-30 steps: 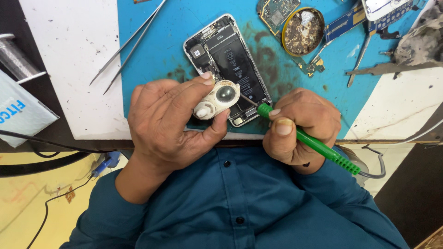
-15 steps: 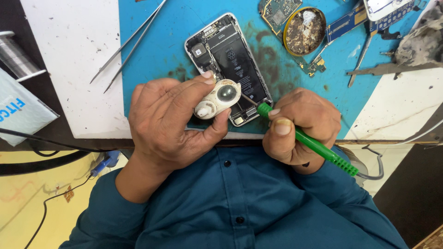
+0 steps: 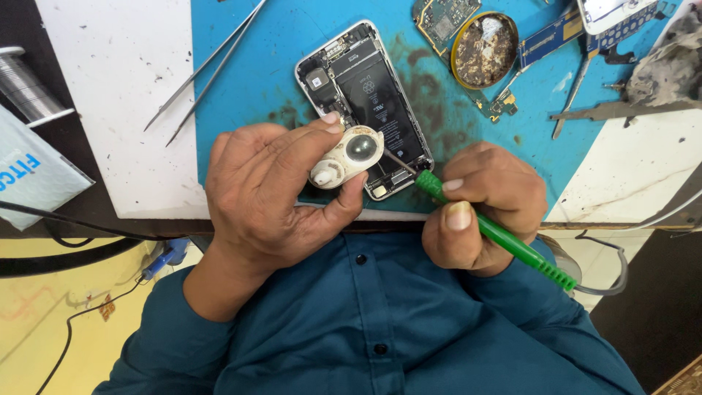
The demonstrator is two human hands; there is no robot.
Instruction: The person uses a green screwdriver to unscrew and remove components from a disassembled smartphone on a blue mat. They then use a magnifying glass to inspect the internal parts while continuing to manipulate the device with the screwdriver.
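Head view: right hand (image 3: 482,205) grips green screwdriver (image 3: 504,238), tip up-left; left hand (image 3: 270,197) pinches white loupe (image 3: 347,156).

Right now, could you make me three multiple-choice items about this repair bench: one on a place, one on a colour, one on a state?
1. Where do the tweezers lie?
A. left of the opened phone
B. inside the round tin
C. on the person's shirt

2. What colour is the screwdriver handle?
A. red
B. green
C. black

3. In what state is the phone?
A. closed, screen on
B. wrapped in a bag
C. open, battery showing

Key: 1 A, they rest across the white and blue mats to its left. 2 B, the right hand grips a green handle. 3 C, its inner parts lie bare beside the left hand, which holds a white magnifier.
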